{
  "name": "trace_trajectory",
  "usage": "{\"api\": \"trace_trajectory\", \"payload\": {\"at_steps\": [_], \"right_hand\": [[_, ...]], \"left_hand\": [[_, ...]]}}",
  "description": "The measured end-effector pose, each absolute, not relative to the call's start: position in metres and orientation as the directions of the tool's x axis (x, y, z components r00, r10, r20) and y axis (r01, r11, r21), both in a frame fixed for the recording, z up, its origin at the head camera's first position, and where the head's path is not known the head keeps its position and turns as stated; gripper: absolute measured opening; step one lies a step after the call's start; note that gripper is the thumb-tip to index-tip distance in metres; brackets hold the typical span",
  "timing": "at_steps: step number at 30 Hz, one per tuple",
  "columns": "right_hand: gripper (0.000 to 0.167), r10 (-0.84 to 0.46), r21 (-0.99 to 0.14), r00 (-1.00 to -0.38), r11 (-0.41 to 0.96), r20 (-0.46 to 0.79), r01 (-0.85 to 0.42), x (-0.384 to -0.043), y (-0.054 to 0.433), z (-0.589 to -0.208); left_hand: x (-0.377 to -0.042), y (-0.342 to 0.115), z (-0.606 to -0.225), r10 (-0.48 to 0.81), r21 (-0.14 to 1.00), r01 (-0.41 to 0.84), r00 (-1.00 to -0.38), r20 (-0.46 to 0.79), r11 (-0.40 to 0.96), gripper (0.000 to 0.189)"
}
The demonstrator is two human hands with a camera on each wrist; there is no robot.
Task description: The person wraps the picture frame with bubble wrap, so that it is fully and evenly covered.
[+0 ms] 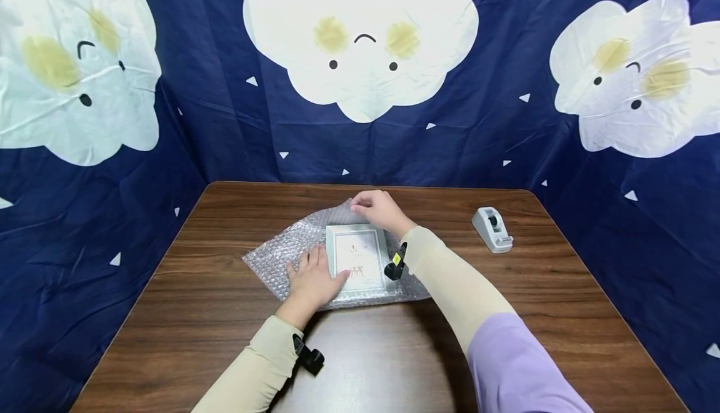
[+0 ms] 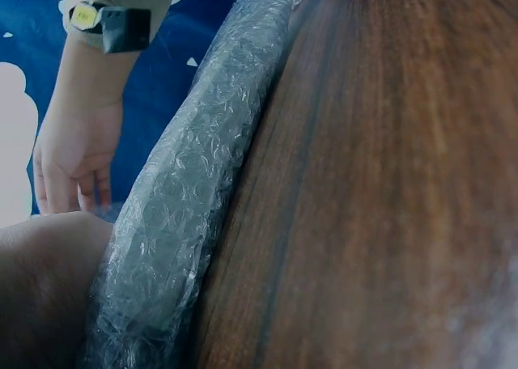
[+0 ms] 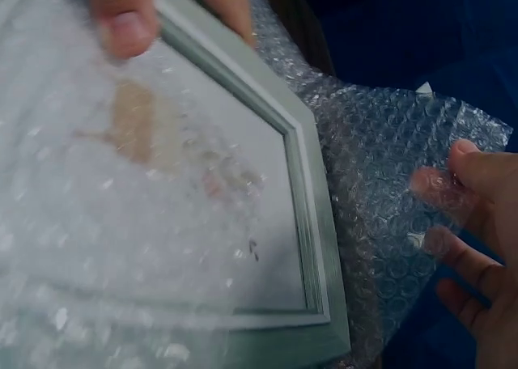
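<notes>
A pale grey-green picture frame (image 1: 330, 244) lies face up on a sheet of bubble wrap (image 1: 281, 253), part of which is folded over the frame's face. My left hand (image 1: 315, 283) rests on the frame's left side, fingers spread over the wrap and thumb on the front. At the far edge, my right hand (image 1: 382, 210) pinches the wrap between thumb and fingers. In the right wrist view the fingers of that hand (image 3: 486, 223) show through the clear sheet, beyond the frame's corner (image 3: 324, 328). The left wrist view shows the wrapped near edge (image 2: 190, 183) lying along the table.
A white tape dispenser (image 1: 492, 230) stands on the right side of the brown wooden table (image 1: 225, 338). Dark blue cloth with white clouds (image 1: 360, 38) hangs behind the table and along both sides. A small camera is strapped to each wrist.
</notes>
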State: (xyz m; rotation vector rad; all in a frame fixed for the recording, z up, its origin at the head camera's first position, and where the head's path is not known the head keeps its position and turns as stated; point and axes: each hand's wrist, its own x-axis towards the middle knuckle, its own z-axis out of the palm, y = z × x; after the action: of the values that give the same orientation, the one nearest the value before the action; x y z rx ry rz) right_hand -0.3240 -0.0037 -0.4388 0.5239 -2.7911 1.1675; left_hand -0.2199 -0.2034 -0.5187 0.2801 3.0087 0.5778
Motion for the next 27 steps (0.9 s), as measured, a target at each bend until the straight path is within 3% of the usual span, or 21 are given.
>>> {"api": "trace_trajectory", "payload": {"at_steps": [13, 19, 27], "right_hand": [[0.009, -0.488, -0.473, -0.857, 0.722, 0.169, -0.504, -0.294, 0.006, -0.449], [0.012, -0.523, -0.427, -0.841, 0.735, 0.139, -0.528, -0.285, 0.007, -0.464], [0.011, -0.642, -0.141, -0.752, 0.739, 0.149, -0.659, -0.277, 0.004, -0.474]], "left_hand": [[-0.221, -0.201, -0.518, 0.186, 0.393, 0.153, -0.982, -0.046, 0.907, 0.098], [-0.221, -0.201, -0.517, 0.180, 0.398, 0.144, -0.982, -0.055, 0.906, 0.097], [-0.220, -0.200, -0.516, 0.182, 0.395, 0.149, -0.982, -0.048, 0.907, 0.096]]}}
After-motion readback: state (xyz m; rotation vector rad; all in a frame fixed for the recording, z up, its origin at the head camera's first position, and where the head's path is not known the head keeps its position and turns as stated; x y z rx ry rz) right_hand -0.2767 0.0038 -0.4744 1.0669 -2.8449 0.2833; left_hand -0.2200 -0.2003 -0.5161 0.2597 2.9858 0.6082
